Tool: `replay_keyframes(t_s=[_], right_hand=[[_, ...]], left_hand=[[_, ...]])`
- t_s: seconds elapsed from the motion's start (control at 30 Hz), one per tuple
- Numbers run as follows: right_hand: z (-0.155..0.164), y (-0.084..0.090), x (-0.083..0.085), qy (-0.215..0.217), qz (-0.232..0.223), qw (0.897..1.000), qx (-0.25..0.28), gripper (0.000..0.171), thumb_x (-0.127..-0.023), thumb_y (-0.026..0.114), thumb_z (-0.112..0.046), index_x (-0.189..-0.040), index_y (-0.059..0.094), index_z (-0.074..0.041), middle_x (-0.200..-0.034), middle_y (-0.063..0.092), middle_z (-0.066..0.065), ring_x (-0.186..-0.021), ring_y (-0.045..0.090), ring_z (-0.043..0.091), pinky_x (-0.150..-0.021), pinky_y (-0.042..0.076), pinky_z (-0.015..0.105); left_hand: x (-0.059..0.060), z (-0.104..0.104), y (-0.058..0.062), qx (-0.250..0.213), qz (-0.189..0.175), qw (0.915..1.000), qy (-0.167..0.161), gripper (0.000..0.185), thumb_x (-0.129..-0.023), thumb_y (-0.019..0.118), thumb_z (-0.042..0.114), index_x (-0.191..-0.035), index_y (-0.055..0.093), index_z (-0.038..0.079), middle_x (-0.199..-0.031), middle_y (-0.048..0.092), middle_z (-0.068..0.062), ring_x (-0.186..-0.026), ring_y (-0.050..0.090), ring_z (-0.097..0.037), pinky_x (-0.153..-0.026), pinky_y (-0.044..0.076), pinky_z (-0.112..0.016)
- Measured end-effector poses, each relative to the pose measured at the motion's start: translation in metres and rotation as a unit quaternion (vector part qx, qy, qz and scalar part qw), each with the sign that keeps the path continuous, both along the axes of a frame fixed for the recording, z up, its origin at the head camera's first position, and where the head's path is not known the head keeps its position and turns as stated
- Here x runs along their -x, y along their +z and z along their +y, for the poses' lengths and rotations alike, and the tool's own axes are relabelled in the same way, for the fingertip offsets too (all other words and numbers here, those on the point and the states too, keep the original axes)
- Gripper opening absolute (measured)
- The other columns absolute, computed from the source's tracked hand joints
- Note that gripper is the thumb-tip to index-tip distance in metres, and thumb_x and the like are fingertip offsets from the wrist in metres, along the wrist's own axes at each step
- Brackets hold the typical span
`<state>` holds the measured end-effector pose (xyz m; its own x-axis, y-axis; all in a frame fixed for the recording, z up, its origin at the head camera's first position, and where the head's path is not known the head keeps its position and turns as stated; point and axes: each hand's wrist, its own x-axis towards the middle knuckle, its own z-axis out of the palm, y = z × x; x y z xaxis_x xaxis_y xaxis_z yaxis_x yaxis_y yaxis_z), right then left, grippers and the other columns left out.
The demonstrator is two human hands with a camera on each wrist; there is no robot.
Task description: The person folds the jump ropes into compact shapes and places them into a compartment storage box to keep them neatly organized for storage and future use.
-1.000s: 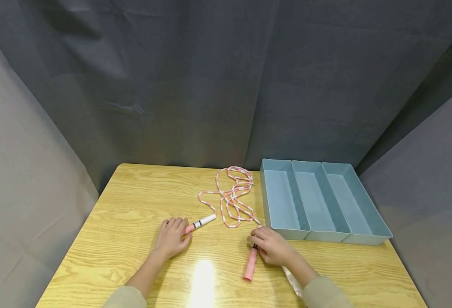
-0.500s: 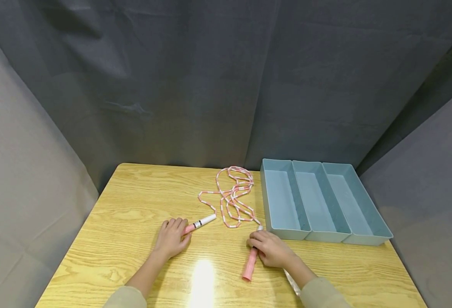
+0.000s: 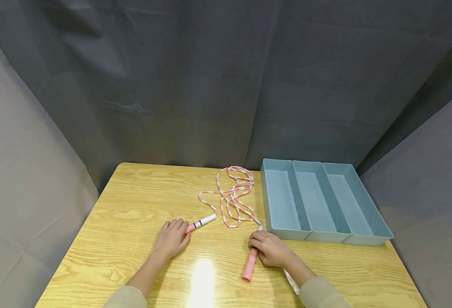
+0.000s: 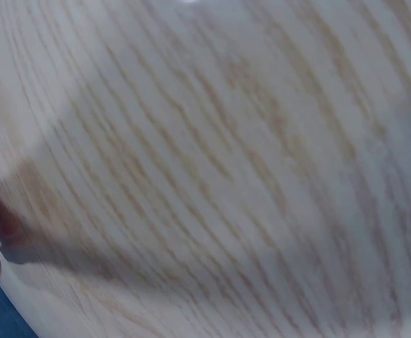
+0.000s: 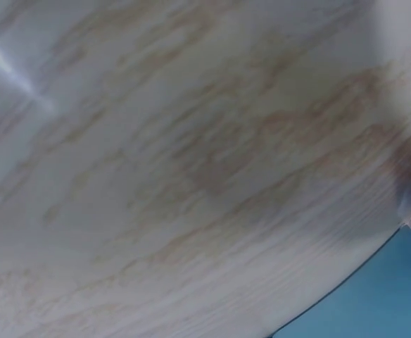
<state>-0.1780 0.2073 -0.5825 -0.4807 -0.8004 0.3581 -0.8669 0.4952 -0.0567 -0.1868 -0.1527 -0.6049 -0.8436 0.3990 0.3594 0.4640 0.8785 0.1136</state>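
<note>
Skipping rope [image 3: 231, 201] of pink and white beads lay in loose loops on the wooden desk [image 3: 126, 205], toward its far middle, just left of the blue-grey tray [image 3: 364, 214]. Its two handles lay nearer the person, one at each hand. The left handle [image 3: 203, 223], pink at the near end and white at the far end with a dark band, pointed away and to the right; the left hand [image 3: 172, 239] rested over its pink end, fingers lightly bent on it, though the head view did not show whether that grip was truly closed round the handle or only lying on it. The right handle [image 3: 250, 263], pink, lay almost lengthwise toward the person; the right hand [image 3: 271, 249] had its fingers curled over the upper part, a closed grip on it, with the lower end sticking out free on the desk. The beaded cord ran from that hand's far side up into the loops.

The tray had three long compartments side by side and stood at the right side of the desk, its near left corner close to the right hand. A bright glare spot lay on the desk between the two forearms. Both wrist views showed only blurred wood grain, close up. Grey cloth hung behind and at both sides.
</note>
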Motion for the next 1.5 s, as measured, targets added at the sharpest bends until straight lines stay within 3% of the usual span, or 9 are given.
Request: replay_keyframes(t_s=[0.43, 0.73, 1.2, 1.5], right_hand=[[0.0009, 0.0004, 0.0006, -0.002, -0.007, 1.0, -0.009, 0.027, -0.067, 0.065, -0.004, -0.09, 0.061, -0.017, -0.095, 0.054, -0.003, -0.089, 0.054, 0.016, -0.083, 0.047, 0.036], [0.0013, 0.0017, 0.0024, 0.009, 0.013, 1.0, -0.004, 0.031, -0.066, 0.072, -0.004, -0.093, 0.062, -0.014, -0.096, 0.055, -0.002, -0.089, 0.054, 0.015, -0.082, 0.047, 0.033], [0.0, -0.0008, 0.0036, 0.016, 0.034, 0.999, -0.005, 0.032, -0.066, 0.074, -0.01, -0.096, 0.062, -0.013, -0.098, 0.056, -0.001, -0.09, 0.055, 0.016, -0.083, 0.047, 0.033], [-0.0007, 0.0028, 0.004, 0.019, 0.05, 0.999, -0.002, 0.032, -0.067, 0.072, -0.011, -0.098, 0.062, -0.013, -0.099, 0.056, 0.0, -0.093, 0.055, 0.018, -0.085, 0.046, 0.035]], left_hand=[[0.0002, 0.0012, -0.0014, -0.003, -0.001, 1.0, -0.005, 0.021, -0.085, 0.058, 0.026, -0.099, 0.056, 0.01, -0.089, 0.055, -0.003, -0.083, 0.05, -0.021, -0.074, 0.042, -0.039], [0.0003, 0.0016, -0.0023, -0.002, 0.001, 1.0, -0.01, 0.02, -0.085, 0.058, 0.024, -0.097, 0.055, 0.01, -0.087, 0.054, -0.003, -0.081, 0.05, -0.021, -0.072, 0.042, -0.037], [-0.0005, 0.0034, -0.0038, -0.008, 0.04, 0.999, -0.02, 0.018, -0.084, 0.059, 0.024, -0.093, 0.056, 0.008, -0.083, 0.054, -0.004, -0.076, 0.052, -0.021, -0.066, 0.043, -0.035], [0.0003, 0.0075, -0.0018, -0.019, 0.047, 0.9984, -0.026, 0.017, -0.084, 0.058, 0.023, -0.091, 0.056, 0.008, -0.079, 0.052, -0.003, -0.073, 0.052, -0.02, -0.065, 0.046, -0.034]])
